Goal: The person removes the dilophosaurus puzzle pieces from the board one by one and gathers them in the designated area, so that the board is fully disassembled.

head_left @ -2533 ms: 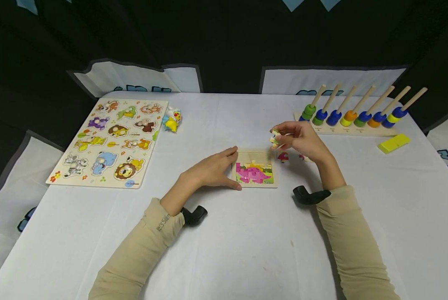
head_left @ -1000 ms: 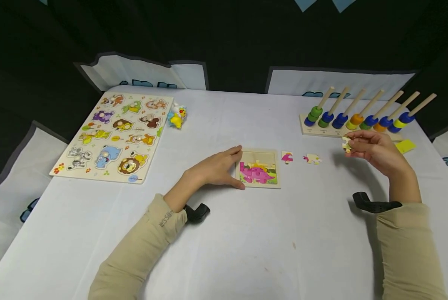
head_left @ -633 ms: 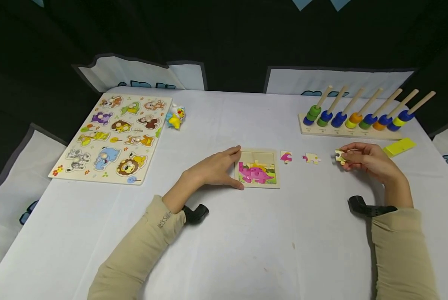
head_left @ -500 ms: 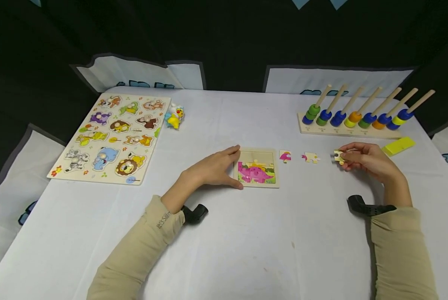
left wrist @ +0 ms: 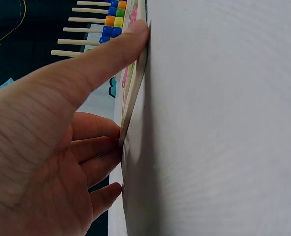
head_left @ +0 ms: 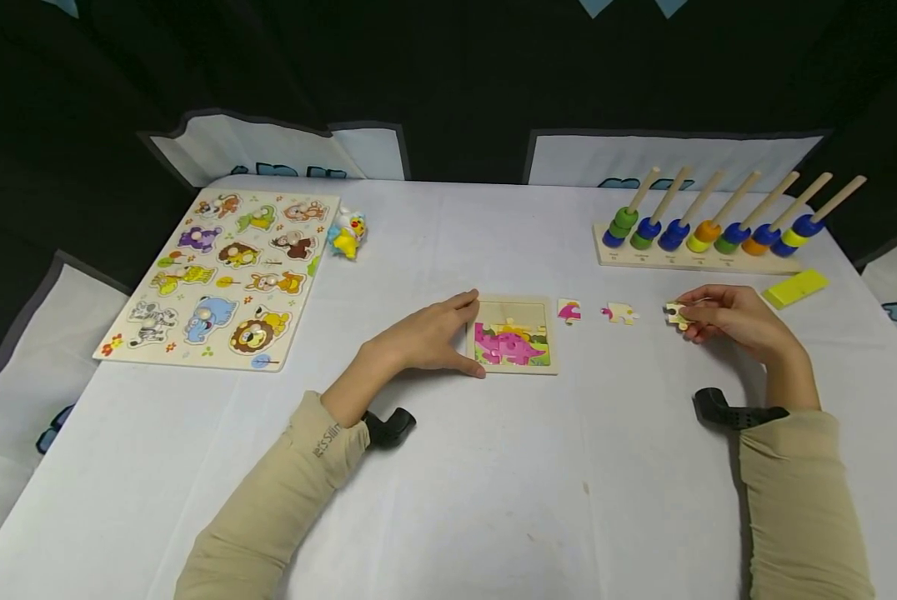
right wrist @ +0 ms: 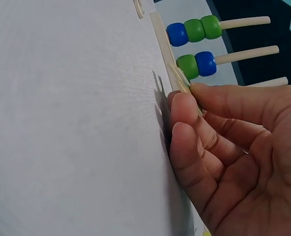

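My left hand (head_left: 426,337) holds the left side of a small wooden puzzle tray (head_left: 553,333), thumb at its near edge and fingers at its left and far edges. A pink dinosaur picture fills the near part of the tray; bare wood shows along its far part. To the right, my right hand (head_left: 737,321) pinches a pale jigsaw piece (head_left: 675,314) between thumb and fingers, low over the table. In the right wrist view the jigsaw piece (right wrist: 181,78) appears edge-on, partly hidden by fingers. A pink-and-white piece (head_left: 568,312) and a cream piece (head_left: 619,312) lie between tray and right hand.
A wooden bead counter (head_left: 699,258) with several pegs stands behind my right hand, a yellow block (head_left: 795,288) in front of its right end. At left lies a large animal peg puzzle (head_left: 216,283), with a small chick-like toy (head_left: 347,235) beside it. White cloth covers the table (head_left: 523,483).
My right hand has carried the pinched piece from beside the tray to the right, then lowered it towards the table. Two loose pieces are uncovered. The left hand stays at the tray.
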{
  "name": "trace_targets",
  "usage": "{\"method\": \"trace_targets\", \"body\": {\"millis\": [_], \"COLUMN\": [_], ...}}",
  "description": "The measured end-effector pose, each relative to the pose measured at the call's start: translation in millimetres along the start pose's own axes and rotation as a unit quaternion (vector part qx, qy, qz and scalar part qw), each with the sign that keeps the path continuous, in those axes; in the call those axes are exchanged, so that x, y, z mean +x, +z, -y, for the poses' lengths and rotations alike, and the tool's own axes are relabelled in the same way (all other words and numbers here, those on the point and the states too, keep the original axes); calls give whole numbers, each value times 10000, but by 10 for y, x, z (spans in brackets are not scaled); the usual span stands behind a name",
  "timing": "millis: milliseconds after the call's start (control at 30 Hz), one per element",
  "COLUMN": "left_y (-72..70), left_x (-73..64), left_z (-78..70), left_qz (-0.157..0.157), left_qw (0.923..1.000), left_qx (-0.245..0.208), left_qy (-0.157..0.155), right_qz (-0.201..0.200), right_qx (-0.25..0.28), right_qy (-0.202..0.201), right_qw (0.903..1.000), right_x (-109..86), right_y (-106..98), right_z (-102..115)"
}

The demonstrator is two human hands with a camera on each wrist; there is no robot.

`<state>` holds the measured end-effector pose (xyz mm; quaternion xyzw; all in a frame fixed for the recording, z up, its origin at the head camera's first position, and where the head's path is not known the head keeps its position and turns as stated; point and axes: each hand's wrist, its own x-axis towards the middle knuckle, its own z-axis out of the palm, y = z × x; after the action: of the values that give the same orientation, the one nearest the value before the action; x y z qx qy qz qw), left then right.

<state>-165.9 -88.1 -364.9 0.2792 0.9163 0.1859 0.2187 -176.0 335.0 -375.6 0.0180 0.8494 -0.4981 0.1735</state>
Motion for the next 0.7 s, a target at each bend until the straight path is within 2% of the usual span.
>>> {"method": "trace_targets", "body": {"millis": [267,567,700], "left_y": [1,10,10], "left_x": [15,17,16], "left_z": [3,13,13], "left_qz": [-4,-53,-56], "left_qw": [10000,10000,10000], "left_qx": [-5,18,0], "left_qy": [6,76,62], "right_qz": [-35,-93,-54], "right_qx": [-87,-745,-926], "right_qy": [-14,157,96], "right_qw": [10000,9971,9956], "right_x": [-18,6,20], "right_y": [-3,60,90], "right_z": [0,60,91]}}
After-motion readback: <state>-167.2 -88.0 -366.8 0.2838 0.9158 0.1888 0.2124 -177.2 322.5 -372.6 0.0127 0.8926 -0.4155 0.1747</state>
